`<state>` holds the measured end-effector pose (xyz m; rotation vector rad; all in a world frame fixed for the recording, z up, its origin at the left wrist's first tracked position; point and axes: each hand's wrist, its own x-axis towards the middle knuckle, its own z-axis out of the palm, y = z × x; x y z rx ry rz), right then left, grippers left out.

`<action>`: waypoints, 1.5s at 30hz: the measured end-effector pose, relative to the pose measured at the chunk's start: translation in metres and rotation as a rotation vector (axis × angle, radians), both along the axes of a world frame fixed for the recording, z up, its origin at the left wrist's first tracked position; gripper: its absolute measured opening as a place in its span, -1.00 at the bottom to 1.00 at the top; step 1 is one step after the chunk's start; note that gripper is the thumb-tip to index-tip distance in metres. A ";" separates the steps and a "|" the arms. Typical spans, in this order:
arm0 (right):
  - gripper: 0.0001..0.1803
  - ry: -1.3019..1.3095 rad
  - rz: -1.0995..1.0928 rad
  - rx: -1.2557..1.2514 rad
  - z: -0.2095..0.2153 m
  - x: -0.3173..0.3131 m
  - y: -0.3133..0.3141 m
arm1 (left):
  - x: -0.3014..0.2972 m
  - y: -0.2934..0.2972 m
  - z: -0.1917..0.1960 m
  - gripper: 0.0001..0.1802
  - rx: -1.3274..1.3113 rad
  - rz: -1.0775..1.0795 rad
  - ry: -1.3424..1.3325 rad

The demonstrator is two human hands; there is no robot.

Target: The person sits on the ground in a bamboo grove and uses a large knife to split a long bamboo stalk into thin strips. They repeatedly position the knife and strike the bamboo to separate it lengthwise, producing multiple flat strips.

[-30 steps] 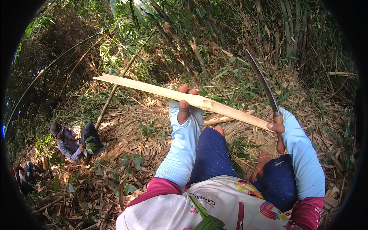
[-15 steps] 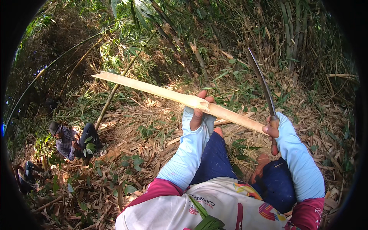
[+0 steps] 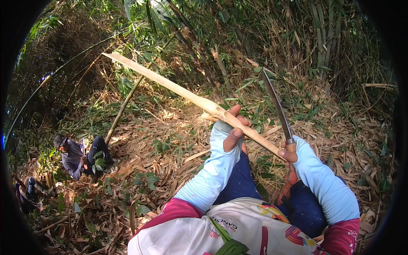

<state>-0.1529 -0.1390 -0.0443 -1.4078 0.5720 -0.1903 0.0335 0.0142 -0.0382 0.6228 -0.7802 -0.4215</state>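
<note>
A long pale piece of split bamboo (image 3: 170, 84) slants across in front of me, its thin pointed end at the far left. Near its swollen node, my left hand (image 3: 233, 135) is closed around it, thumb on the near side and fingers beyond. The near right end meets my right hand (image 3: 290, 155), whose thumb and fingers touch it. That same hand grips the wooden handle of a machete (image 3: 277, 103), its dark curved blade pointing up and away, apart from the bamboo. Pale blue sleeves cover both wrists and parts of the palms.
Another person (image 3: 76, 157) sits low at the left, holding something long and pale. Part of one more person (image 3: 27, 195) shows at the left rim. Dry bamboo leaves (image 3: 140, 170) cover the ground. A leaning pole (image 3: 125, 106) and dense bamboo stems (image 3: 321, 38) stand beyond.
The bamboo now slants more steeply, its far tip higher and its near end lower. My left hand has shifted right. My right hand and the machete have moved left and slightly down.
</note>
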 end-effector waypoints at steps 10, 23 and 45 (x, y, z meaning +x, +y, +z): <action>-0.61 -0.039 -0.016 0.130 -0.021 0.004 0.001 | -0.019 0.005 0.040 -0.22 0.248 0.086 -0.030; -0.59 -0.314 -0.174 0.036 -0.014 0.002 -0.017 | -0.008 0.025 0.052 -0.50 0.330 -0.230 0.102; -0.66 -0.154 -0.118 -0.623 0.023 -0.016 -0.007 | -0.031 0.017 0.050 -0.30 0.404 -0.187 0.117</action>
